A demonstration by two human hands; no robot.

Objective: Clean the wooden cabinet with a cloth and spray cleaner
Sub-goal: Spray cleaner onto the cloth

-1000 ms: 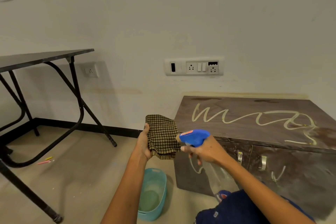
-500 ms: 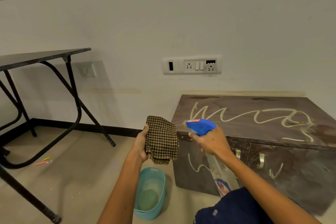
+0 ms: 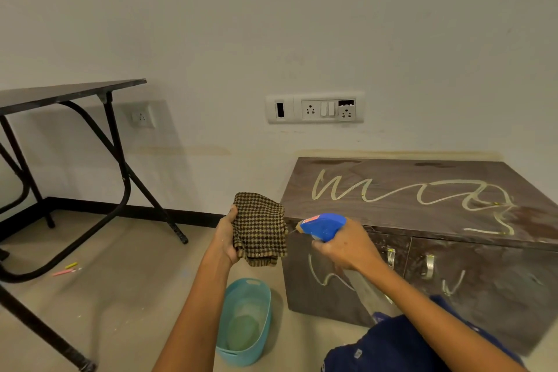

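Black metal legs carried a dark table [image 3: 69, 93] at nine o'clock. Near centre the left hand [image 3: 226, 235] gripped a folded brown checked cloth [image 3: 260, 228], thumb hooked over its left edge, above a teal tub [image 3: 238, 355] at six o'clock. At the cloth's three o'clock the right hand [image 3: 347, 248] curled round a blue-headed spray bottle [image 3: 323, 225], nozzle toward the cloth. The wooden cabinet [image 3: 422, 205], scrawled with pale lines, stood at four o'clock against the wall [image 3: 302, 24].

Nothing legible shows anywhere. The red label [image 3: 308, 221] on the spray bottle [image 3: 325, 226] is too blurred to read. The pale squiggles [image 3: 367, 199] on the cabinet [image 3: 392, 214] spell nothing.
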